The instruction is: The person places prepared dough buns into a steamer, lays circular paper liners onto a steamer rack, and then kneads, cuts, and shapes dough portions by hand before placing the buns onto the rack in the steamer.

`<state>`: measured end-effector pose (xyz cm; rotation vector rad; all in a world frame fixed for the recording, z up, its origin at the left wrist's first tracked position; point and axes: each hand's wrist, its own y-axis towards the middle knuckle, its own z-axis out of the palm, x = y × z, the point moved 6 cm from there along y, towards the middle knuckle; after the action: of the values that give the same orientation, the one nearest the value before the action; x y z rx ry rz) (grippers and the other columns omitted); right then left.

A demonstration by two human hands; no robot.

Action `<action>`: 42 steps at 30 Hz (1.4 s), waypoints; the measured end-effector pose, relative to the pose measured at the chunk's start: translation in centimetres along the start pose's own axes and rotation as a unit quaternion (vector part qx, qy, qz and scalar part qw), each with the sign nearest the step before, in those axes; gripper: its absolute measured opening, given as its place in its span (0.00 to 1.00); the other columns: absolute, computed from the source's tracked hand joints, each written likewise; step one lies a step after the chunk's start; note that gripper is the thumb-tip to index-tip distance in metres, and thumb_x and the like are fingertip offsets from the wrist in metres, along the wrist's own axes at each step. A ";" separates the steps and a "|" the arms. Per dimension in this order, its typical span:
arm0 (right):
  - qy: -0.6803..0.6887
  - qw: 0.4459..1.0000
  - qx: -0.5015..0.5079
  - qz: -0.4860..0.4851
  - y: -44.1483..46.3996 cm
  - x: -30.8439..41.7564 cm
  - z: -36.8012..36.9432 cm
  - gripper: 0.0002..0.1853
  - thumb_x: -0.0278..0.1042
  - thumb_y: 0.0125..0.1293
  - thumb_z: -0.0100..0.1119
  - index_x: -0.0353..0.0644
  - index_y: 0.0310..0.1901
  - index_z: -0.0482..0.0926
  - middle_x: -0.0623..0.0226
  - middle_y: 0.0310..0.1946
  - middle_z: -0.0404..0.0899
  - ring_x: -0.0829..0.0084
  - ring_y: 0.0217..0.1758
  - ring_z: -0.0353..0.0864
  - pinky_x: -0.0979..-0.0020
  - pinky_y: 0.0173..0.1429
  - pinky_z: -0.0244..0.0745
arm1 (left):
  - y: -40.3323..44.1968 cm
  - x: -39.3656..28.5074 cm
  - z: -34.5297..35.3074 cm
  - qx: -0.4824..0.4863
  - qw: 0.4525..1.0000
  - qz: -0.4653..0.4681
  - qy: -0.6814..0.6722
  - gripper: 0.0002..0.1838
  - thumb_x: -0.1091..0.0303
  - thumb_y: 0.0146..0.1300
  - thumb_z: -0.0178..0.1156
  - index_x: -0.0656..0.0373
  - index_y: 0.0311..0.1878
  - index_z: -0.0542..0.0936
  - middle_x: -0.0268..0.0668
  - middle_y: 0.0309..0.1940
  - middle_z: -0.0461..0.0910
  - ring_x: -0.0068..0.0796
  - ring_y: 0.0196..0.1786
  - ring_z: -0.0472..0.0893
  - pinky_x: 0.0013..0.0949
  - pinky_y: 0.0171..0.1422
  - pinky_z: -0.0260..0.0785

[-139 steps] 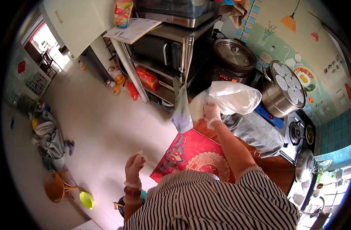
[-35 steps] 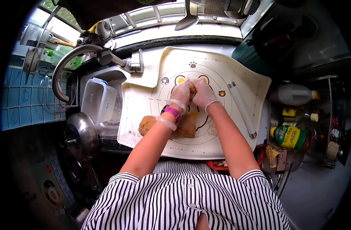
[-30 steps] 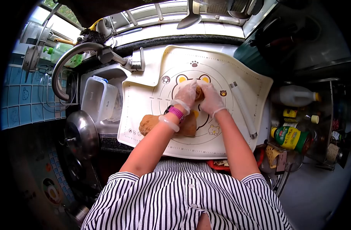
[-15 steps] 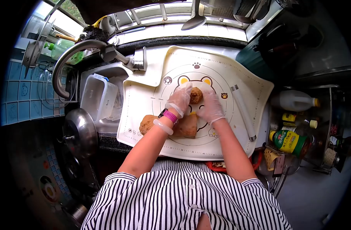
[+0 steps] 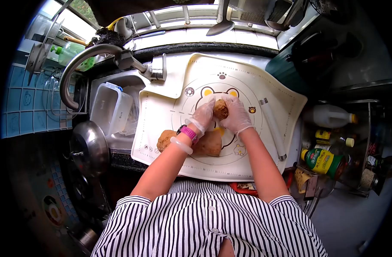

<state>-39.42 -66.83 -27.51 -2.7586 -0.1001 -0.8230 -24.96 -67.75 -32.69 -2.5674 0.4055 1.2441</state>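
Between my gloved hands is a small brown dough piece (image 5: 220, 109), held above a cream mat (image 5: 161, 115) with a bear print. The fingers of my left hand (image 5: 204, 115) press on its left side. My right hand (image 5: 237, 115) is curled round its right side. A larger brown dough mass (image 5: 206, 143) lies on the mat below my left wrist, partly covered by my forearm. A pale rolling pin (image 5: 273, 129) rests on the mat to the right of my right hand.
At the left is a sink with a clear plastic container (image 5: 111, 109) under a curved faucet (image 5: 69, 73). A metal lid (image 5: 90, 147) stands below it. Bottles (image 5: 323, 160) fill a rack at the right. Utensils (image 5: 221, 26) hang by the window.
The view has moved from a floor and stove area to the mat by the sink. Over the last second my fingers have shifted around the small dough piece, and more of it now shows.
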 end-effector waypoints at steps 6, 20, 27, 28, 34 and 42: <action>-0.078 0.996 0.032 -0.035 0.1 3.7 -1.3 0.46 0.43 0.40 0.86 0.58 0.66 0.75 0.64 0.65 0.71 0.55 0.68 0.72 0.57 0.70 0.76 | -1.5 1.8 -3.5 -0.064 0.969 -0.162 -0.177 0.27 0.52 0.79 0.45 0.63 0.66 0.78 0.45 0.44 0.81 0.38 0.43 0.81 0.37 0.52 0.75; 0.325 0.926 0.182 0.060 -0.9 -7.1 1.9 0.30 0.39 0.53 0.77 0.43 0.57 0.80 0.69 0.42 0.83 0.73 0.44 0.83 0.71 0.50 0.80 | -21.3 -2.5 -7.9 -0.185 0.814 -0.206 -0.511 0.30 0.41 0.80 0.48 0.58 0.63 0.83 0.31 0.41 0.82 0.20 0.40 0.81 0.26 0.51 0.75; 0.414 0.873 0.256 -0.018 -7.5 3.7 -0.9 0.26 0.27 0.58 0.66 0.44 0.61 0.77 0.67 0.44 0.80 0.74 0.41 0.80 0.72 0.40 0.79 | -35.8 -0.6 -6.2 -0.261 0.673 -0.245 -0.647 0.28 0.43 0.80 0.50 0.53 0.67 0.79 0.36 0.50 0.82 0.28 0.48 0.84 0.34 0.58 0.80; 0.415 0.862 0.290 -0.030 -8.5 7.1 0.3 0.26 0.27 0.59 0.65 0.44 0.62 0.76 0.66 0.46 0.80 0.72 0.44 0.81 0.70 0.44 0.80 | -37.4 -0.9 -6.4 -0.265 0.676 -0.222 -0.651 0.28 0.42 0.80 0.49 0.55 0.67 0.79 0.35 0.48 0.82 0.27 0.48 0.84 0.33 0.57 0.79; 0.374 0.729 0.567 -0.084 -18.3 27.6 11.6 0.32 0.31 0.55 0.67 0.45 0.64 0.74 0.61 0.54 0.80 0.62 0.51 0.84 0.59 0.47 0.86 | -48.2 0.3 -7.9 -0.340 0.651 -0.196 -0.650 0.37 0.33 0.78 0.44 0.57 0.67 0.80 0.31 0.45 0.81 0.24 0.47 0.82 0.32 0.56 0.77; 0.171 0.605 0.706 -0.325 -39.7 62.7 23.5 0.30 0.22 0.53 0.76 0.43 0.60 0.78 0.69 0.53 0.80 0.74 0.50 0.82 0.69 0.53 0.83 | -72.3 7.0 -10.0 -0.508 0.532 -0.170 -0.655 0.35 0.34 0.77 0.49 0.55 0.66 0.81 0.28 0.44 0.86 0.18 0.43 0.84 0.27 0.54 0.78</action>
<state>20.02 -22.86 -3.14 -0.9554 -1.1463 -0.7953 12.26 -5.08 -24.31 -1.0232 -1.3863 3.1330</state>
